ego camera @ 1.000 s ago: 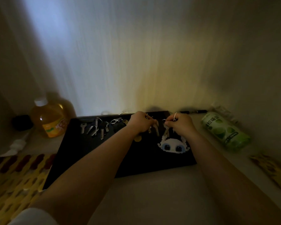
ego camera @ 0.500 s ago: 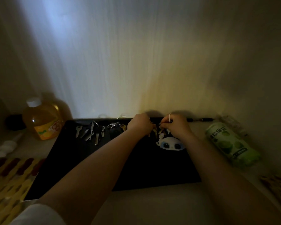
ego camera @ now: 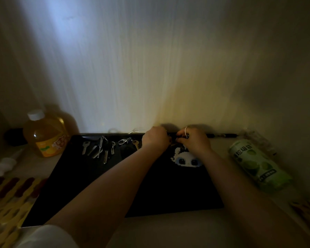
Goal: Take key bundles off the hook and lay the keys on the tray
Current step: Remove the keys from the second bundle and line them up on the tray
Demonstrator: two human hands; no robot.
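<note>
A black tray point(ego camera: 89, 185) lies on the table in dim light. Several silver keys point(ego camera: 98, 149) are spread out on its far left part, with a loose key ring point(ego camera: 124, 141) and a brass key point(ego camera: 136, 143) beside them. At the tray's far edge, my left hand point(ego camera: 155, 140) and my right hand point(ego camera: 195, 140) are closed together on a key bundle point(ego camera: 174, 140), mostly hidden by the fingers. A pale ring sits over a right-hand finger. A white pixel-art charm point(ego camera: 185, 159) with blue eyes lies on the tray just below my right hand.
An orange juice bottle point(ego camera: 44, 135) with a white cap stands left of the tray. A green packet point(ego camera: 256, 164) lies to the right. A dark pen point(ego camera: 222, 135) rests along the wall. Yellow patterned sheets point(ego camera: 9, 196) lie at the near left.
Both hands have moved away from me to the tray's far edge, still working the key bundle. The camera has tilted, so the scene sits lower in view.
</note>
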